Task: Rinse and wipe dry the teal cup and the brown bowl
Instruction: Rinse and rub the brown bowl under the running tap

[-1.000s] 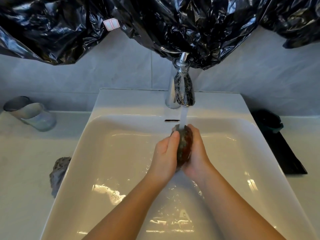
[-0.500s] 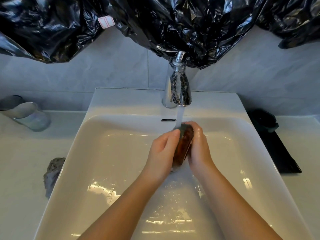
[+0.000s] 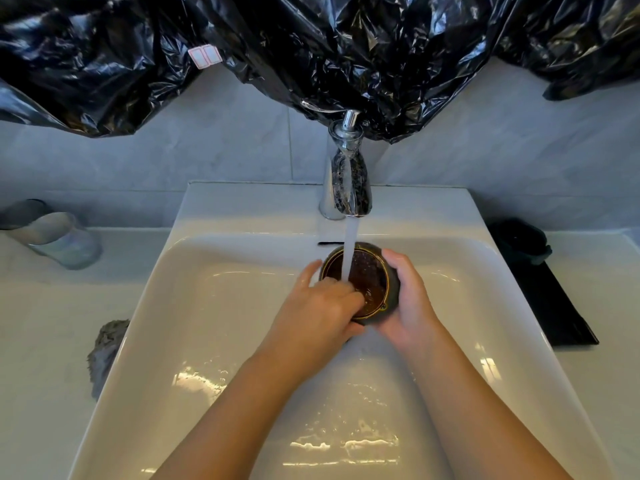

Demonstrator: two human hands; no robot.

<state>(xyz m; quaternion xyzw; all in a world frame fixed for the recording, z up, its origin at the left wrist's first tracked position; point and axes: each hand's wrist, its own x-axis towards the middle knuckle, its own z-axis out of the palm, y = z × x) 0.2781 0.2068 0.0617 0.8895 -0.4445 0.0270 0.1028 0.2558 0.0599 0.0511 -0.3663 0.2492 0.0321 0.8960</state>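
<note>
The brown bowl (image 3: 367,275) is held over the white sink (image 3: 214,306), its opening facing up under the running stream from the chrome tap (image 3: 348,174). My right hand (image 3: 408,299) cups the bowl's outer wall from the right. My left hand (image 3: 318,306) grips the near left rim, with fingers curled inside the bowl. The teal cup (image 3: 523,240) lies dark on a black mat (image 3: 554,303) on the right counter, apart from both hands.
A pale glass tumbler (image 3: 59,239) stands on the left counter. A grey cloth (image 3: 104,351) lies crumpled by the sink's left edge. Black plastic sheeting (image 3: 311,46) hangs over the wall above the tap. Water pools in the basin.
The bowl was on edge between both hands; it has turned so its opening faces up under the water. My left fingers moved inside it.
</note>
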